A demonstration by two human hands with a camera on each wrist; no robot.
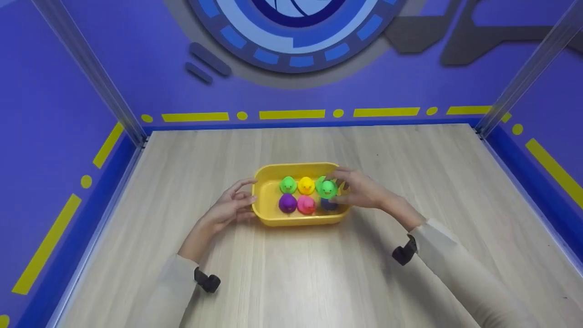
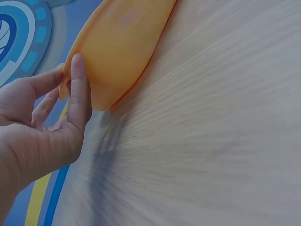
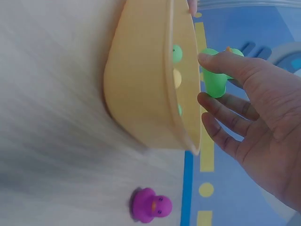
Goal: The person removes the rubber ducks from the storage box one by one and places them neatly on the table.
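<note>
A yellow tub [image 1: 266, 218] stands on the table with several rubber ducks inside. My left hand [image 1: 230, 205] grips its left end, fingers and thumb at the rim. Over the tub's right part, my right hand [image 1: 360, 187] pinches a green duck [image 3: 215, 77] between thumb and fingers. Below the held duck, another green duck and a dark blue duck [image 1: 329, 204] are partly covered. Farther left in the tub sit a green duck [image 1: 288, 185], a yellow duck [image 1: 306, 186], a purple duck [image 1: 287, 203] and a pink duck [image 1: 306, 205].
Outside the tub, another purple duck [image 3: 149, 205] lies on the wooden table [image 1: 291, 273] in the right wrist view; the right hand and forearm hide that spot in the head view. Blue printed walls [image 1: 319, 98] enclose the table's back and sides.
</note>
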